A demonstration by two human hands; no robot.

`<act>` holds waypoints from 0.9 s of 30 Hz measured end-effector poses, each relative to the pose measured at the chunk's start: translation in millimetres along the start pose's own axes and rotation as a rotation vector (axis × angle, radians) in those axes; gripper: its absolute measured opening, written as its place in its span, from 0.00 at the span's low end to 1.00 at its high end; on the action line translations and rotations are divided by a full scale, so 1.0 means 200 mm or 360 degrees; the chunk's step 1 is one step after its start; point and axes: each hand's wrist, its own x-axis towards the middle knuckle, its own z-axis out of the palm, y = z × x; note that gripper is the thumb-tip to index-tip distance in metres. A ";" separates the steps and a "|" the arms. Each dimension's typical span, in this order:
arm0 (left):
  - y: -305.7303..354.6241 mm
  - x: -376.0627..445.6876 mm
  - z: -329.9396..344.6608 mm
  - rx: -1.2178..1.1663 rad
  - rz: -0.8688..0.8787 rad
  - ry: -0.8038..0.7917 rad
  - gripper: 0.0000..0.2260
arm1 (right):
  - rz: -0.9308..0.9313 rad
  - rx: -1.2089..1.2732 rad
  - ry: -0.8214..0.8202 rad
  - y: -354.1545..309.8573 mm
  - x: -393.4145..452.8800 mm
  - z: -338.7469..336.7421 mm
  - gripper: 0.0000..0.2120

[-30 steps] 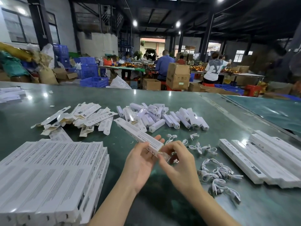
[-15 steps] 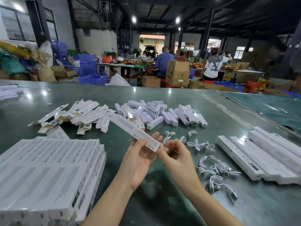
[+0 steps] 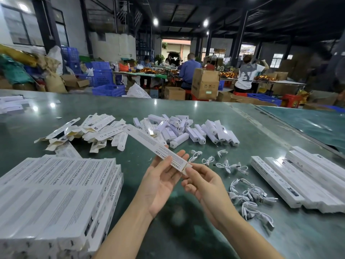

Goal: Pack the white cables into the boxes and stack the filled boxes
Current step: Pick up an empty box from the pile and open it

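The long white box (image 3: 158, 148) was held above the green table (image 3: 242, 131), its long axis running from the near open end away toward the far-left edge. The left hand (image 3: 160, 182) cradled it, thumb pinching the near part; the right hand (image 3: 203, 182) pinched the end flap, probably closing it. Loose white cables (image 3: 248, 195) lay toward the right edge.

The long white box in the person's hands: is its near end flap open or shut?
Nearly shut. The long white box lies across the left hand, while the right hand presses the flap at its end.
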 end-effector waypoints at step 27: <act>-0.03 -0.02 -0.04 0.1875 0.0916 0.0367 0.20 | -0.0447 -0.0735 0.0013 -0.06 0.05 -0.08 0.31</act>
